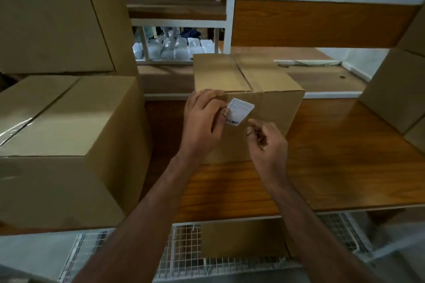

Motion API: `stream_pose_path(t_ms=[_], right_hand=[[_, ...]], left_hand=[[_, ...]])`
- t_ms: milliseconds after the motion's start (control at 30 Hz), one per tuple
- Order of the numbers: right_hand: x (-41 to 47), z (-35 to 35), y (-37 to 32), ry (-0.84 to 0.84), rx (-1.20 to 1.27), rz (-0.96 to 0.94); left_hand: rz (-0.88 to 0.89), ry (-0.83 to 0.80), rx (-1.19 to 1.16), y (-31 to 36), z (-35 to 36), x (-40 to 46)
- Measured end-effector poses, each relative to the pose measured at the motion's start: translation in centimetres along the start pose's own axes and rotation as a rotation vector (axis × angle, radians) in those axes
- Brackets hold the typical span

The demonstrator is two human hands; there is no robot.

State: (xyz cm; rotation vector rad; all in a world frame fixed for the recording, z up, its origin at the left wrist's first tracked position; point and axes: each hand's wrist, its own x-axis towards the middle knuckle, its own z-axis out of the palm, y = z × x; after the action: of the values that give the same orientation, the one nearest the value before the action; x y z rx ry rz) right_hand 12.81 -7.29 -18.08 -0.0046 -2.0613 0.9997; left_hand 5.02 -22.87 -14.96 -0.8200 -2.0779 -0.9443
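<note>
At the far left a large sealed carton (69, 122) stands on the tabletop (333, 167), well clear of the work. Next comes our left hand (202, 119). Its grip is closed on the label (240, 111), with the thumb pinning the label's left edge to the front of the box (276, 108) and the fingers curled over the box's top front edge. The label sits high on that front face, just under the taped lid. Its left side lies flat, while its right edge seems to stand slightly off the cardboard.

Our right hand (269, 145) hovers just below and to the right of the label, apart from it. The thumb and forefinger are drawn close together and the other fingers are curled. We cannot tell whether that grip holds a thin scrap or nothing at all.

We judge the step in hand to be sticking the label down. To do it well, we should hold the left thumb firm as an anchor so the label cannot slide or skew. Then we should sweep the right fingertips flat from the anchored side outward, which pushes air ahead and avoids trapping a crease. The barcode along the bottom needs to end up smooth. Further right, more cartons (391, 89) are stacked at the tabletop's edge, away from our hands.
</note>
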Motion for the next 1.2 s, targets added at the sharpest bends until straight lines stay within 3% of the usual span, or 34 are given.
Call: stream_pose_path(t_ms=[233,400,533,933,1067,1200], right_hand=[[1.0,-0.1,-1.7,-0.092,0.162,0.178],[2.0,-0.6,-2.1,-0.132,0.290,0.211],[2.4,-1.2,-2.5,-0.160,0.381,0.218],[0.4,-3.2,1.0,-0.342,0.431,0.126],[-1.0,-3.4,2.2,-0.375,0.424,0.115],[-1.9,-3.7,2.7,-0.362,0.452,0.143]], left_hand=[[-0.189,0.069,-0.183,1.8,-0.7,-1.3],[-0.383,0.047,-0.387,3.0,-1.4,-1.4],[-0.443,0.067,-0.470,4.5,-1.5,-1.1],[-0.535,0.003,-0.266,6.9,-1.8,-4.3],[-0.627,-0.045,-0.246,8.1,-1.1,-6.5],[-0.778,0.020,-0.310,8.8,-0.8,-8.2]])
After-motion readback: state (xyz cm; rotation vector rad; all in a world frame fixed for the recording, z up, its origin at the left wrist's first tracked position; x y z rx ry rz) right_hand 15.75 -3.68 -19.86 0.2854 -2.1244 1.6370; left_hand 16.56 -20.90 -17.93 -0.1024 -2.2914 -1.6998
